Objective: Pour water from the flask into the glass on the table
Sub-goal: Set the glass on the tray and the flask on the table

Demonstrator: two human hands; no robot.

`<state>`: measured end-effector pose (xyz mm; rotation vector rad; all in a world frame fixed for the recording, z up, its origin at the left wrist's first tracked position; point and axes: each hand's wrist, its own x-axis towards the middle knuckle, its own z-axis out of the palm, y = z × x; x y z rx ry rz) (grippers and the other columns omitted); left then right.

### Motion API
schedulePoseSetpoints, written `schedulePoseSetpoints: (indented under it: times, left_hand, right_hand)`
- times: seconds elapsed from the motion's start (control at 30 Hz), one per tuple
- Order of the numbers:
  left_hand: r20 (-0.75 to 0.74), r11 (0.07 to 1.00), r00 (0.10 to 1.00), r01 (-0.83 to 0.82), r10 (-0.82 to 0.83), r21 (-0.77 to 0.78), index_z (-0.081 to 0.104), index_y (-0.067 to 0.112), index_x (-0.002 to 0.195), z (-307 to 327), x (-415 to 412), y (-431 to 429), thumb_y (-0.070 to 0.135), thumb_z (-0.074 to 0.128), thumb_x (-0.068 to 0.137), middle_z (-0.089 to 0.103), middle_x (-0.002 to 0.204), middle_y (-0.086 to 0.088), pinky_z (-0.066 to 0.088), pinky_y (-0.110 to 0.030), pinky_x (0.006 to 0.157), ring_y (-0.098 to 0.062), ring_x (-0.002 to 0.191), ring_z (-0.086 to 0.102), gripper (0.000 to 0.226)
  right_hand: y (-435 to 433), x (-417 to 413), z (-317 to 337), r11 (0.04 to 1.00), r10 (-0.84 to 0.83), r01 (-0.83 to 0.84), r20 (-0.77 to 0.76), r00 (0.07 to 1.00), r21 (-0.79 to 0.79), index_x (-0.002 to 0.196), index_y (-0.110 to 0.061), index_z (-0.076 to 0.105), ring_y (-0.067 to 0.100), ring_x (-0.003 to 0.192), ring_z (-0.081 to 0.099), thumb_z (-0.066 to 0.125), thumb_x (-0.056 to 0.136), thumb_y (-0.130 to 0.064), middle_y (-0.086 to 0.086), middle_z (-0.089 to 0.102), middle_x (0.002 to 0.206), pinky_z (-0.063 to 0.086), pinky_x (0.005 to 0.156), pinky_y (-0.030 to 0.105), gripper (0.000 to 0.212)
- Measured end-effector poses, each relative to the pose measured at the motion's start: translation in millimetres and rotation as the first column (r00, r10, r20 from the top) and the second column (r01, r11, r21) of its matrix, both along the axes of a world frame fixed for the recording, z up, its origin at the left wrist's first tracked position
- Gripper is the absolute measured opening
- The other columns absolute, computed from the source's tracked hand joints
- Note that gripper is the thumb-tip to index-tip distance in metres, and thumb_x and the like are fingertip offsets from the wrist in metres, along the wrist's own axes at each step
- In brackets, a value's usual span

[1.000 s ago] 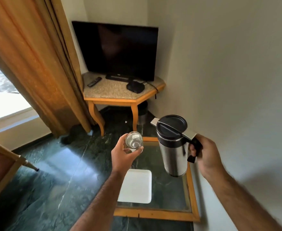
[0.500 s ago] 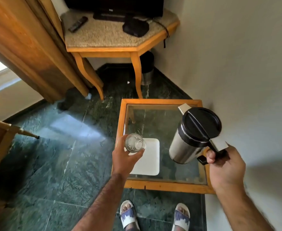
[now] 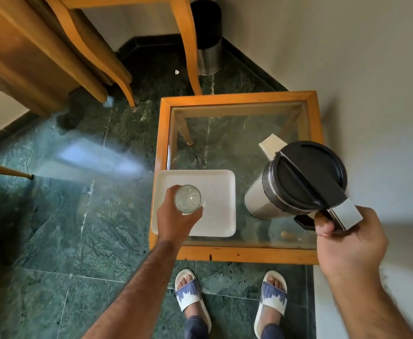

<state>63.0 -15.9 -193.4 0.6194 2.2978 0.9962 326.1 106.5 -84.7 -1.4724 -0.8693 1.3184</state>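
My left hand (image 3: 174,222) grips a clear drinking glass (image 3: 188,198), held upright over the white square tray (image 3: 221,192) on the glass-topped wooden table (image 3: 237,97). My right hand (image 3: 347,238) holds a steel flask (image 3: 295,179) by its black handle, above the table's right side. The flask has a black lid and a steel spout that points away from me. Flask and glass are apart, with the flask to the right of the glass.
The table stands against a white wall (image 3: 371,69) on the right. Beyond it are the legs of a wooden TV stand (image 3: 188,45), a small metal bin (image 3: 207,37) and an orange curtain (image 3: 29,57). A chair leg (image 3: 12,172) juts in at left. My sandalled feet (image 3: 193,292) touch the green marble floor.
The view has tilted further down, so the television is out of sight. Both hands have come lower over the table; the glass is now over the tray and the flask stands more upright.
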Motion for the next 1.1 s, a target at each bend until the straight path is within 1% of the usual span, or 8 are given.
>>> schedulePoseSetpoints:
  times: [0.13,0.23,0.33,0.47,0.57,0.7,0.93,1.1]
  left_hand:
    - [-0.017,0.996,0.998,0.055,-0.056,-0.066,0.061,0.027,0.127,-23.4,-2.5,2.7,0.025,0.096,0.068,0.069,0.102,0.019,0.041,0.003,0.065,-0.002,0.088,0.065,0.069]
    - [-0.029,0.994,0.997,0.076,-0.078,-0.08,0.06,0.025,0.129,-37.3,-6.3,4.0,0.022,0.096,0.069,0.07,0.108,0.012,0.042,0.002,0.065,-0.013,0.095,0.064,0.069]
    - [-0.026,0.993,0.996,0.078,-0.081,-0.088,0.06,0.024,0.128,-47.0,-7.6,4.3,0.021,0.096,0.069,0.069,0.107,0.012,0.042,0.002,0.065,-0.014,0.094,0.064,0.069]
    - [-0.026,0.994,0.997,0.074,-0.077,-0.086,0.059,0.026,0.128,-55.3,-8.4,4.8,0.022,0.096,0.07,0.069,0.107,0.012,0.043,-0.007,0.069,-0.014,0.094,0.064,0.069]
    - [-0.028,0.995,0.997,0.065,-0.067,-0.078,0.059,0.027,0.126,-58.9,-8.5,4.5,0.023,0.096,0.07,0.068,0.103,0.016,0.044,-0.008,0.069,-0.011,0.091,0.064,0.067]
    - [-0.029,0.995,0.997,0.07,-0.072,-0.075,0.058,0.028,0.124,-62.3,-7.1,6.3,0.024,0.096,0.07,0.068,0.103,0.016,0.043,-0.008,0.069,-0.011,0.091,0.064,0.066]
    - [-0.039,0.996,0.998,0.052,-0.054,-0.069,0.059,0.027,0.124,-69.3,-5.8,4.8,0.024,0.095,0.07,0.07,0.104,0.012,0.047,-0.021,0.071,-0.016,0.094,0.065,0.065]
    - [-0.035,0.996,0.998,0.051,-0.054,-0.074,0.058,0.032,0.125,-71.0,-5.6,4.5,0.026,0.094,0.071,0.065,0.097,0.026,0.045,-0.012,0.068,-0.007,0.089,0.063,0.066]
  right_hand:
    - [1.5,-2.1,-9.1,0.994,0.091,-0.098,-0.129,0.987,-0.046,0.043,-0.022,0.059,0.011,0.038,0.043,0.042,0.068,-0.007,-0.005,0.046,0.04,0.037,0.046,0.017,0.034]
    - [-2.9,4.1,-30.9,0.985,0.079,-0.097,-0.128,0.989,-0.142,0.072,-0.021,0.06,-0.003,0.053,0.055,0.064,0.083,0.008,-0.01,0.062,0.06,0.042,0.054,0.009,0.031]
    - [3.3,9.3,-43.1,0.981,0.111,-0.129,-0.127,0.986,-0.145,0.082,-0.022,0.058,-0.007,0.061,0.058,0.068,0.085,0.011,-0.02,0.067,0.072,0.044,0.06,0.009,0.035]
    - [6.8,-1.2,-45.9,0.994,-0.004,-0.022,-0.235,0.972,-0.106,0.049,-0.02,0.064,0.006,0.04,0.046,0.049,0.073,-0.006,-0.01,0.05,0.043,0.037,0.045,0.019,0.031]
    - [6.9,-2.2,-49.1,0.988,-0.03,-0.01,-0.255,0.966,-0.152,0.066,-0.011,0.07,-0.002,0.047,0.053,0.06,0.078,0.002,-0.016,0.06,0.052,0.041,0.049,0.013,0.02]
    - [9.0,-8.9,-50.6,0.985,-0.079,0.017,-0.366,0.927,-0.169,0.039,-0.021,0.058,0.012,0.035,0.041,0.043,0.071,-0.014,-0.005,0.044,0.039,0.033,0.042,0.02,0.036]
    - [5.6,-6.3,-61.0,0.99,-0.037,-0.014,-0.361,0.932,-0.139,0.042,-0.021,0.064,0.012,0.038,0.044,0.042,0.074,-0.016,-0.006,0.048,0.041,0.036,0.045,0.019,0.039]
    - [3.7,-4.1,-69.7,0.993,-0.019,-0.027,-0.374,0.927,-0.119,0.043,-0.022,0.064,0.012,0.036,0.044,0.042,0.076,-0.015,-0.006,0.047,0.039,0.035,0.047,0.021,0.04]
